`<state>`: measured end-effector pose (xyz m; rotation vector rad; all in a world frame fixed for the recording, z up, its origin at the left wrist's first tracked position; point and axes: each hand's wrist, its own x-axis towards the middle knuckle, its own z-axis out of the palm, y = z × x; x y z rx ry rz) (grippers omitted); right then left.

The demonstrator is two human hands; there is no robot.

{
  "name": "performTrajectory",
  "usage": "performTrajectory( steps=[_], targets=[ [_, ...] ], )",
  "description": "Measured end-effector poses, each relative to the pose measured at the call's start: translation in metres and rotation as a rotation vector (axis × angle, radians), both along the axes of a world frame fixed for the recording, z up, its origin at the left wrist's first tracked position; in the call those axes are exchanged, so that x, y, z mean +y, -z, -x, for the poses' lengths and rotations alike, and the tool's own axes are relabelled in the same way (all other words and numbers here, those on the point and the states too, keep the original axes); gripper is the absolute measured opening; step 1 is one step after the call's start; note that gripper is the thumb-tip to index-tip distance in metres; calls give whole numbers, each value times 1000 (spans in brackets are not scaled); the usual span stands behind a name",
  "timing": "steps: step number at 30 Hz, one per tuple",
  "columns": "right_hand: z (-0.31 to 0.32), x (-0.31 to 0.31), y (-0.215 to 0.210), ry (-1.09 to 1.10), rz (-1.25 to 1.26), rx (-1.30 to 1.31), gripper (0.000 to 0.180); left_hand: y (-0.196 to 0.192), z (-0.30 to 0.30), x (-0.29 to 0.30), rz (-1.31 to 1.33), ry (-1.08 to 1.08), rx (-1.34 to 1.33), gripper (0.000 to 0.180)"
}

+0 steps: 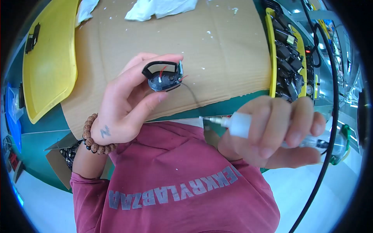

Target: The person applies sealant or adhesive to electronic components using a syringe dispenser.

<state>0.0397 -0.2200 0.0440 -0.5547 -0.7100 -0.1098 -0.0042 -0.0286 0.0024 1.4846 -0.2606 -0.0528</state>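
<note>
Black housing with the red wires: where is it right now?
In the head view, the black housing is above the middle and slightly left, held in the left hand, with the cardboard behind it.

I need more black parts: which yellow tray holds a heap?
The right yellow tray, heaped with black parts; the left yellow tray shows just one black piece.

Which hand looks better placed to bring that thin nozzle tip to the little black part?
Probably the right hand: it grips the dispenser, whose nozzle tip points leftward. The left hand is occupied, holding the black part between thumb and fingers.
</note>
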Motion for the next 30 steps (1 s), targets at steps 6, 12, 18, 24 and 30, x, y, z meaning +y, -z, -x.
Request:
performTrajectory(
  steps=[6,12,18,24,30],
  targets=[
    [34,-59,32,213,222,212,33,-22,-32,-33,185,98,93,44],
    [55,-89,39,290,236,413,26,-23,-117,-100,-308,205,-212,32],
    [70,-108,35,337,236,428,26,-32,-161,-222,-387,321,-526,26],
    [75,-113,35,328,170,475,25,-42,-187,-307,-550,284,-804,28],
    [69,-113,38,285,155,504,25,-41,-194,-278,-618,192,-971,25]
  ],
)
